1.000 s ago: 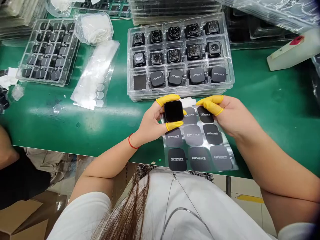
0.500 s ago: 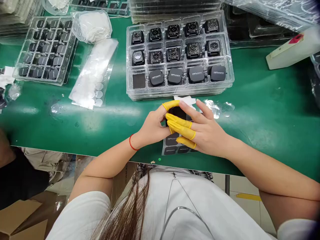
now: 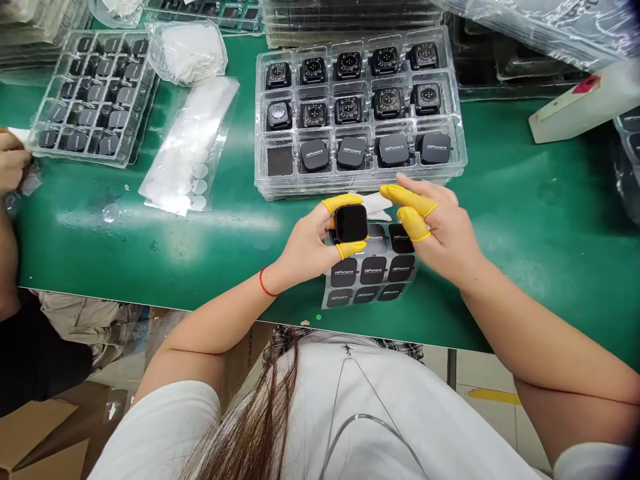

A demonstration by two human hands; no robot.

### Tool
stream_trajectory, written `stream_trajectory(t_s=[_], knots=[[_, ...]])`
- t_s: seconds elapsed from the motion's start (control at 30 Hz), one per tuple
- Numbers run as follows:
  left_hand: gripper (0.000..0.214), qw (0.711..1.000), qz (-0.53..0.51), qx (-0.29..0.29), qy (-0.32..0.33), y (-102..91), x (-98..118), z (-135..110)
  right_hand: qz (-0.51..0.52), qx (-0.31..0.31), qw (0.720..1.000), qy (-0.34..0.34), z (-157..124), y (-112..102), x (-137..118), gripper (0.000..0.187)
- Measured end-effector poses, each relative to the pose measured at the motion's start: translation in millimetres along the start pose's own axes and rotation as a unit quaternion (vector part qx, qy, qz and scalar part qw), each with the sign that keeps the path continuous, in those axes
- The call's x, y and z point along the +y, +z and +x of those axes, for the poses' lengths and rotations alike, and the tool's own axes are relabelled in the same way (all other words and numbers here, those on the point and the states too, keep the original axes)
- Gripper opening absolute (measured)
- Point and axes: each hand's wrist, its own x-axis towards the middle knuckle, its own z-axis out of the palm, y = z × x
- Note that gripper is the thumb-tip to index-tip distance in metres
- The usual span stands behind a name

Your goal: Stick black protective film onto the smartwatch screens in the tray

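My left hand (image 3: 313,241), with yellow finger cots on thumb and forefinger, pinches a small black square watch body (image 3: 351,223) by its edges, screen up. It hovers over a sheet of dark branded stickers (image 3: 373,272) lying on the green table near its front edge. My right hand (image 3: 440,230), also with yellow cots, hangs just to the right of the watch body with fingers spread and nothing in it. Behind both hands stands a clear tray (image 3: 360,180) with rows of watch bodies, the front row stickered.
A second clear tray (image 3: 93,93) of small dark parts sits at the far left. A plastic bag of white round pads (image 3: 187,143) lies between the trays. Another person's hand (image 3: 13,163) shows at the left edge. A white box (image 3: 580,103) lies far right.
My right hand pressed its fingers over the watch body half a second ago and has since lifted off to the right. My left hand kept hold of the watch body.
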Motion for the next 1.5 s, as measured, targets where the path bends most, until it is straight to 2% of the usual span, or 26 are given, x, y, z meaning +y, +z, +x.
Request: stream_trajectory(t_s=[0.1,0.2,0.3,0.37,0.43,0.5,0.57,0.63,0.7,0.77,0.83,0.9,1.0,1.07,1.13,1.17,1.23,1.33,1.5], knots=[[0.057,0.999,-0.012,-0.027,-0.012,0.4,3.5,-2.3,0.03,-0.036,0.998,0.051,10.8,10.8,13.0,0.028],[0.055,0.999,-0.007,-0.038,-0.026,1.5,4.0,-4.3,-0.001,-0.08,0.996,0.046,20.4,22.5,20.9,0.024],[0.056,0.999,-0.011,-0.038,-0.037,1.5,4.6,-4.7,0.008,-0.047,0.997,0.063,19.9,16.6,19.9,0.019],[0.055,0.998,-0.022,-0.037,-0.044,0.5,6.1,-3.9,0.071,-0.015,0.992,0.103,13.7,2.8,15.4,0.016],[0.054,0.998,-0.033,-0.036,-0.041,-1.2,7.5,-2.6,0.15,-0.029,0.977,0.148,5.6,-11.9,11.8,0.015],[0.054,0.998,-0.042,-0.034,-0.026,-2.9,7.9,-1.1,0.211,-0.079,0.955,0.191,-1.1,-21.7,12.0,0.02],[0.055,0.998,-0.047,-0.03,-0.008,-4.4,6.8,0.2,0.253,-0.141,0.928,0.234,-4.1,-25.5,15.6,0.033],[0.055,0.999,-0.049,-0.022,0.002,-5.6,5.1,1.2,0.295,-0.18,0.897,0.276,-3.2,-25.9,19.4,0.037],[0.057,0.999,-0.051,-0.018,0.001,-6.7,3.7,2.0,0.327,-0.169,0.877,0.31,0.2,-25.9,19.9,0.033],[0.059,0.998,-0.054,-0.02,-0.008,-7.8,2.9,2.9,0.332,-0.116,0.873,0.337,3.4,-26.6,16.2,0.027],[0.059,0.997,-0.069,-0.023,-0.019,-9.1,2.1,3.7,0.32,-0.056,0.883,0.338,4.4,-28.0,10.2,0.02],[0.058,0.995,-0.092,-0.017,-0.033,-10.2,0.6,4.4,0.297,-0.007,0.903,0.31,3.2,-30.1,4.2,0.013],[0.057,0.992,-0.109,-0.003,-0.059,-10.0,-3.3,4.7,0.262,0.048,0.945,0.19,0.6,-35.7,-3.0,0.004],[0.058,0.993,-0.099,0.001,-0.064,-8.0,-6.0,4.0,0.28,0.097,0.948,0.114,0.9,-39.7,-8.2,0.006],[0.059,0.996,-0.072,0.0,-0.054,-4.9,-7.7,2.3,0.317,0.123,0.933,0.113,3.5,-40.6,-15.1,0.009],[0.059,0.998,-0.051,0.0,-0.044,-3.1,-8.0,1.2,0.336,0.115,0.924,0.139,5.6,-39.0,-19.2,0.009],[0.058,1.0,-0.004,-0.004,-0.024,-0.1,-8.0,-1.3,0.364,0.06,0.909,0.194,10.8,-31.4,-27.4,0.006],[0.057,0.999,0.042,-0.019,-0.004,2.4,-6.7,-4.6,0.384,-0.012,0.891,0.241,18.4,-15.0,-36.9,0.004],[0.053,0.998,0.041,-0.039,-0.007,3.6,-3.9,-6.2,0.376,-0.052,0.883,0.278,22.7,-2.6,-44.0,0.014]])
